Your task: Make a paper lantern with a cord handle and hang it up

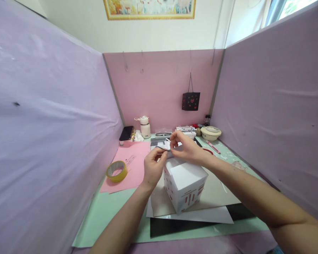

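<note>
A white box (188, 174) with red and grey marks on its sides stands in front of me, its near corner turned toward me. At its far edge, a pale flap (176, 152) rises just below my fingers. My left hand (154, 165) is closed, thumb and fingertips pinching a thin black cord (163, 148) beside that flap. Opposite it, my right hand (187, 148) reaches over the box with bent fingers pinched at the cord's right end and the flap. What exactly lies between the right fingertips is hidden.
Under the box lie a grey-brown board (217, 197), white paper and a black sheet (175, 227). A yellow tape roll (117, 171) rests on pink paper (132, 176) at left. Behind stand a bottle (145, 128) and a lidded bowl (211, 133); a pink cutter (213, 146) lies right.
</note>
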The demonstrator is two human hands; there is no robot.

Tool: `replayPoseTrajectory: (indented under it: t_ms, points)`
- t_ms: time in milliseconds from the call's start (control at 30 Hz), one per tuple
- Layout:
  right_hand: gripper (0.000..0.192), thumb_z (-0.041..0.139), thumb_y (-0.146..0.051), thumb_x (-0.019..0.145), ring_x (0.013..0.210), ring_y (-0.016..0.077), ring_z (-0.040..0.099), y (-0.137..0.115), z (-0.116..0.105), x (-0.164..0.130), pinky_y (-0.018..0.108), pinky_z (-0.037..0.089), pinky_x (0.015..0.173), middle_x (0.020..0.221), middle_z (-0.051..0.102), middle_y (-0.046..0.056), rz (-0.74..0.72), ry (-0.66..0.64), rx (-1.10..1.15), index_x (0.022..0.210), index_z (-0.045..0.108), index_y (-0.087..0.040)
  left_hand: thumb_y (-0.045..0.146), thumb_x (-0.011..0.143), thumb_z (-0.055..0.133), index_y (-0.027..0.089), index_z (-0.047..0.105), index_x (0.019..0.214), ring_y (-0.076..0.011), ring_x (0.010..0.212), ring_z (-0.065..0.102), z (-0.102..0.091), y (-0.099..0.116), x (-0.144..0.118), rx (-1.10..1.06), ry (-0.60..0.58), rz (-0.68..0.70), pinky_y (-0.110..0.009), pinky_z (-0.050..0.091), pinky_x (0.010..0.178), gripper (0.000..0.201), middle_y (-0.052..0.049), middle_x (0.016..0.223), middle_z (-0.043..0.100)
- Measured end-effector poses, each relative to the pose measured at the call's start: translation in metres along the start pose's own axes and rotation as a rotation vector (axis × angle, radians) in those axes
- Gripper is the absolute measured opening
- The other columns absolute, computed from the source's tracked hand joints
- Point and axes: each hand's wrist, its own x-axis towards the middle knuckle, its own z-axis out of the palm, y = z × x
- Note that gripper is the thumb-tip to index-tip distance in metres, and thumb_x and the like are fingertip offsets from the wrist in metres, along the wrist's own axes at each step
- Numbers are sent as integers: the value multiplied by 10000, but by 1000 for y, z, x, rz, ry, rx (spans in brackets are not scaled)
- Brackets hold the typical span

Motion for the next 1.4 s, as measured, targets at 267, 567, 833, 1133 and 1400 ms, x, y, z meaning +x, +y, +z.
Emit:
replayPoseTrajectory:
  t_ms: [267,567,833,1133,1400]
  points:
    - [291,573,-147,721,750,159,546,-3,0,0,325,416,767,806,618,-17,25,-11,12,950,421,-241,232,855,628,190,702,849,-149,806,653,-1,3,-1,38,11,-2,-243,511,750,85,-14,829,706]
    - [327,587,-124,704,764,157,535,-3,-1,0,327,408,789,819,617,-25,9,-20,8,956,417,-244,193,839,608,185,696,906,-161,876,673,-1,2,-3,19,9,-12,-263,529,813,110,-41,920,718]
    - [318,578,-121,713,750,152,530,-2,-1,0,327,396,787,811,609,-30,-3,-19,-6,957,415,-243,224,852,621,186,671,837,-150,814,640,1,6,-1,17,23,9,-250,509,765,65,-18,830,681]
    - [323,580,-122,712,736,150,533,-3,0,0,320,402,765,799,606,-31,8,-24,10,957,408,-243,238,865,620,194,661,826,-134,786,617,0,3,-2,38,22,13,-229,478,740,72,3,812,667]
    - [329,597,-137,710,764,157,551,-5,-1,1,324,404,770,833,620,-19,12,-31,-11,958,410,-248,248,862,616,188,662,823,-154,790,621,0,5,-1,43,18,2,-253,489,748,84,-13,808,667]
